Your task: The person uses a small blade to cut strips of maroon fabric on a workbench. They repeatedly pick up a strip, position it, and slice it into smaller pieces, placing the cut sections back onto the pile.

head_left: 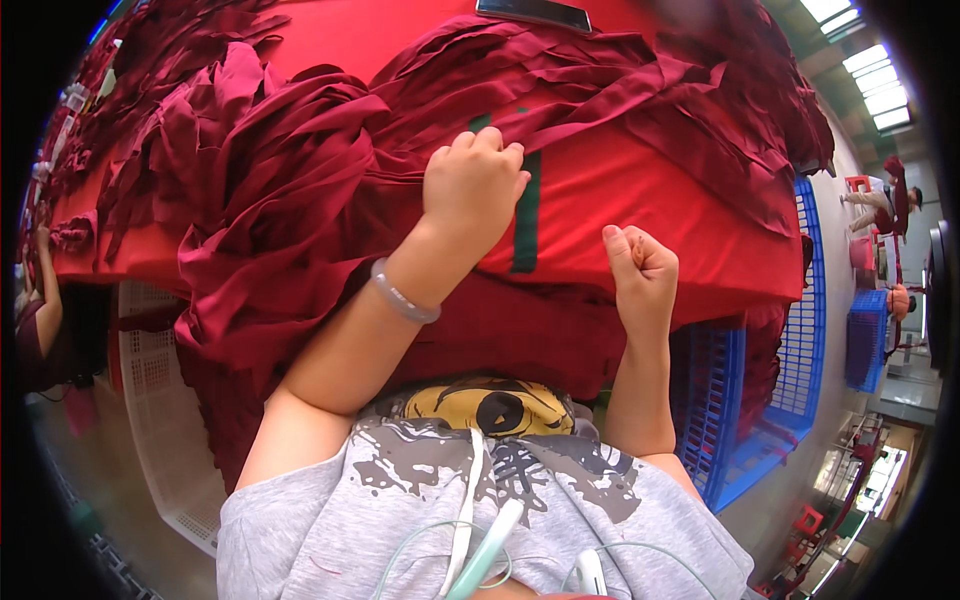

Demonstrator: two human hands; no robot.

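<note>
My left hand (475, 185), with a pale bangle (402, 292) on its wrist, is raised at the near edge of a heap of maroon fabric strips (290, 150). Its fingers are curled, and the back of the hand hides whether a strip is in them. Beneath it a dark green band (526, 220) crosses the bright red cloth (600, 200) covering the table. Closer to the table's front edge, on the right, my right hand (640, 275) is closed in a fist, thumb against the fingers. What it holds, if anything, cannot be made out.
A phone-like dark device (535, 14) lies at the table's far side. Maroon strips hang over the front edge. A white crate (165, 410) stands at lower left, blue crates (765, 440) at right. Another person's arm (48, 285) shows at far left; a person (885, 198) is far right.
</note>
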